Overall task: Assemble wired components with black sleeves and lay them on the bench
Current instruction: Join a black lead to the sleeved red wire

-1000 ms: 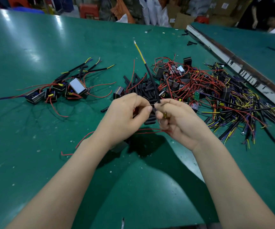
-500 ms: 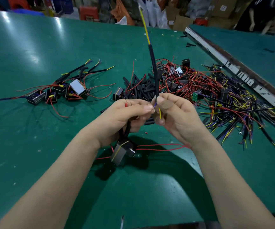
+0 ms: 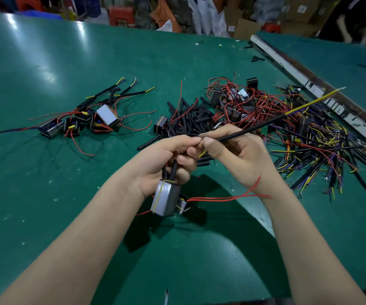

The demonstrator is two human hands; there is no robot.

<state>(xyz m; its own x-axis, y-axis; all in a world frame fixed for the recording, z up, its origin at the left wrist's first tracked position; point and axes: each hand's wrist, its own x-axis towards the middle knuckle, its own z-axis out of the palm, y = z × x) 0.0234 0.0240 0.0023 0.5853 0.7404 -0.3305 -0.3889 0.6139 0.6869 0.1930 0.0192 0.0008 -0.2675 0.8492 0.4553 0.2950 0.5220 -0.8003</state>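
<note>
Black-sleeved yellow wire (image 3: 254, 128) pinched by right hand (image 3: 237, 155), angling far-right; left hand (image 3: 166, 159) grips sleeved leads, possibly of the hanging transformer (image 3: 165, 200).

**No legible text**

Nothing readable in view. Cardboard box (image 3: 301, 8) at the back carries a small white label, print too small to make out. Rail (image 3: 316, 91) between the benches has black-and-white markings, blurred, no characters resolvable.
</note>
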